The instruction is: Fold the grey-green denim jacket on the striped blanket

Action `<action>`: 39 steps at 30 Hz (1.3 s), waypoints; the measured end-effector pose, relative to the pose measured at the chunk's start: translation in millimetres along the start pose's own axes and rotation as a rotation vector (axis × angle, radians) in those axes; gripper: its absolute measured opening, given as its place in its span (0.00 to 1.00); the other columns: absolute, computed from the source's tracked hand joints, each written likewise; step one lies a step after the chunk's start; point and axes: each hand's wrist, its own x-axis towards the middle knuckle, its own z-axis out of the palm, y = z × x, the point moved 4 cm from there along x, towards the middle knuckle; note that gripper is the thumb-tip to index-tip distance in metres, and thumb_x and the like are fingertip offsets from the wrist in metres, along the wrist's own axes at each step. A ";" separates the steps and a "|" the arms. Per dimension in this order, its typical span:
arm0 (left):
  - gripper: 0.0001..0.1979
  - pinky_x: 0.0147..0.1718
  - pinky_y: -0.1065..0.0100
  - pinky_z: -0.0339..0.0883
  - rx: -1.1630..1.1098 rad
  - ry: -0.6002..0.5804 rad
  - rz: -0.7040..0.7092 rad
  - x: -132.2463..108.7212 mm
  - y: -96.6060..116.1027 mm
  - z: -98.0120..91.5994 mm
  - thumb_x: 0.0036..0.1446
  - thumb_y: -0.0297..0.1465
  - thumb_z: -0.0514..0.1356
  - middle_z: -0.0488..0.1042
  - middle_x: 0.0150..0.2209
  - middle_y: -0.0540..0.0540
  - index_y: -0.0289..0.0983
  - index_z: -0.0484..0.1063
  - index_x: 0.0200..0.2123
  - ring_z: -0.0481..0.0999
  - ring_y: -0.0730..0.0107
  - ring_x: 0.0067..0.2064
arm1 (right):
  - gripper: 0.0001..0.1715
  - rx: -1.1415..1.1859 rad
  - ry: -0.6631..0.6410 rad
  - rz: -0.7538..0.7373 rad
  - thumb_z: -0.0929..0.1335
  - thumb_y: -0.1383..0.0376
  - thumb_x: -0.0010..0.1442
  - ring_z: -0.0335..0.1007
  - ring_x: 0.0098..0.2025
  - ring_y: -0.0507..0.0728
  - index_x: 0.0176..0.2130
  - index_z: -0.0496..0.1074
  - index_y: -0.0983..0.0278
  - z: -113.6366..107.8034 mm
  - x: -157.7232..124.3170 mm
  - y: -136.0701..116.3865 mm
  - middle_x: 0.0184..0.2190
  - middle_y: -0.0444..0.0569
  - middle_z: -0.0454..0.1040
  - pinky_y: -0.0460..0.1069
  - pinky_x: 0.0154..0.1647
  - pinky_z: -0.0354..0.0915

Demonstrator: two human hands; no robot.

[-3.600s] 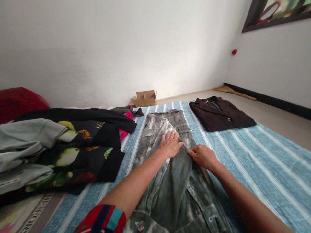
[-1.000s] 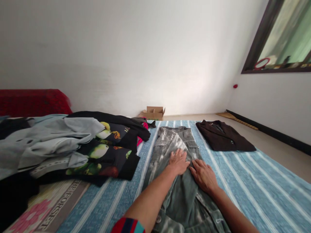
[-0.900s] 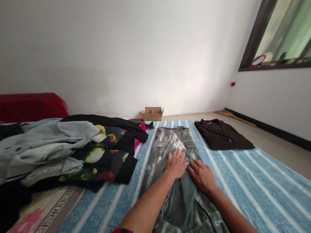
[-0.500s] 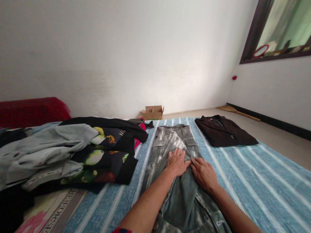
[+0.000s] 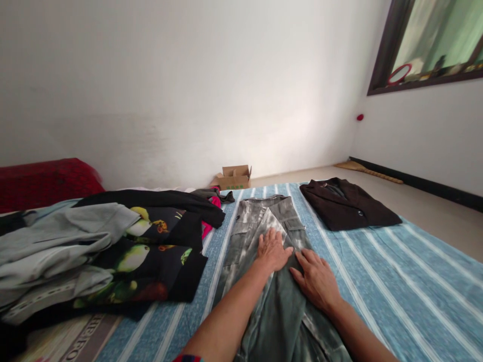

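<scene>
Grey-green mottled cargo trousers [image 5: 249,226] lie lengthwise on a blue striped bedsheet [image 5: 377,281], waistband at the far end. Their upper leg is folded over at a slant, leaving a pale pointed corner. My left hand [image 5: 272,250] rests flat on that fold with its fingers stretched out. Beside it, my right hand [image 5: 316,277] lies with spread fingers on the trousers' right edge. Neither hand grips the cloth. My forearms hide part of the near end of the trousers.
A folded dark brown jacket [image 5: 349,203] lies at the far right. On the left is a heap of clothes, with a grey garment [image 5: 90,226] over a black printed one [image 5: 151,261]. Beyond stand a cardboard box [image 5: 234,178] and a red bundle [image 5: 49,183] by the wall.
My right hand has shifted slightly, its thumb now further out from its fingers. My left hand stays on the fold. The view has turned a little.
</scene>
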 end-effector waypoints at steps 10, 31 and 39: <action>0.41 0.63 0.50 0.36 -0.012 -0.062 -0.033 42.5 -15.5 -4.3 0.58 0.53 0.42 0.37 0.68 0.36 0.30 0.45 0.66 0.37 0.55 0.68 | 0.29 0.023 0.028 0.013 0.60 0.52 0.62 0.56 0.61 0.63 0.57 0.66 0.63 8.5 -0.4 4.5 0.57 0.54 0.65 0.57 0.57 0.55; 0.38 0.62 0.43 0.35 0.068 0.088 -0.096 83.7 -24.5 5.3 0.60 0.52 0.37 0.45 0.68 0.39 0.33 0.52 0.64 0.40 0.51 0.68 | 0.29 0.032 0.058 0.040 0.61 0.52 0.62 0.56 0.61 0.63 0.57 0.67 0.62 11.2 -2.0 5.0 0.58 0.53 0.65 0.58 0.59 0.54; 0.37 0.62 0.44 0.37 0.065 0.079 -0.112 82.5 -24.7 3.4 0.61 0.52 0.36 0.45 0.68 0.40 0.34 0.51 0.65 0.40 0.53 0.68 | 0.29 0.021 0.042 0.048 0.61 0.52 0.62 0.56 0.62 0.63 0.57 0.67 0.62 8.3 -0.7 2.5 0.59 0.52 0.64 0.57 0.59 0.54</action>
